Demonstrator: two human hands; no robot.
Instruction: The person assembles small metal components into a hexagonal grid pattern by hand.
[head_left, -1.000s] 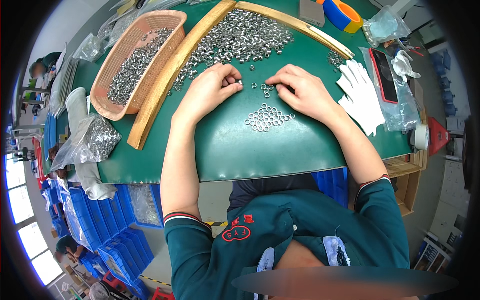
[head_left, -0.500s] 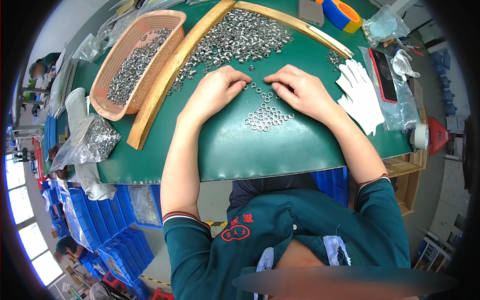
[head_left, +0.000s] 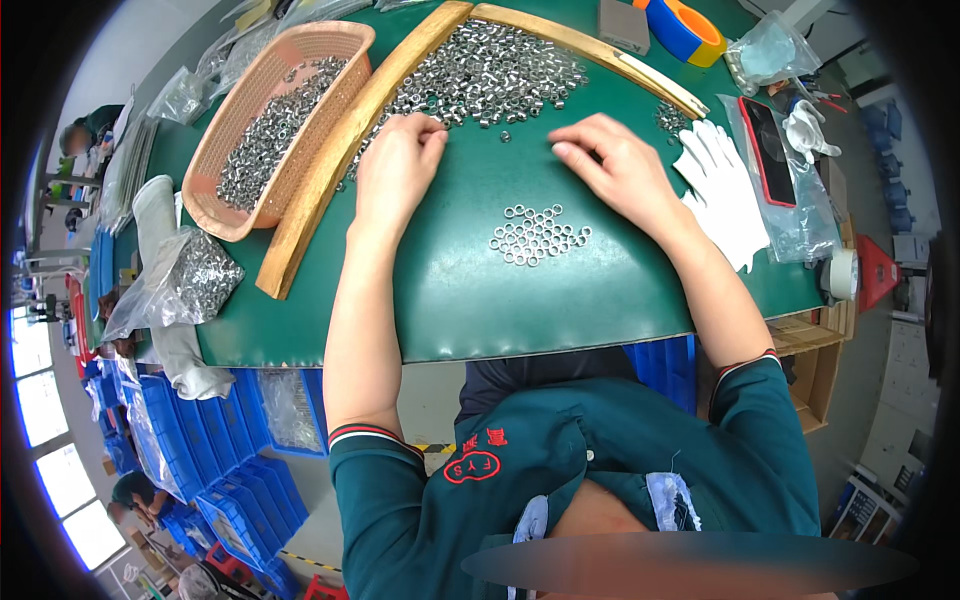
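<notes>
Small silvery metal rings lie heaped at the far middle of the green table. A flat cluster of loose rings is spread out nearer to me, one layer deep. At the heap's left edge is my left hand, its fingers curled in with the thumb beside them; whatever is in them is hidden. My right hand hovers to the right of the heap and above the cluster, thumb and forefinger apart, with nothing between them. A single ring lies between the two hands.
Wooden strips border the heap. On the left stand a pink basket of rings and a clear bag of small metal parts. A white glove, a red-edged phone and a tape roll are on the right.
My hands have moved apart, the left toward the heap's left edge, the right slightly right. The rings trailing up from the cluster have drawn in, making it more compact.
</notes>
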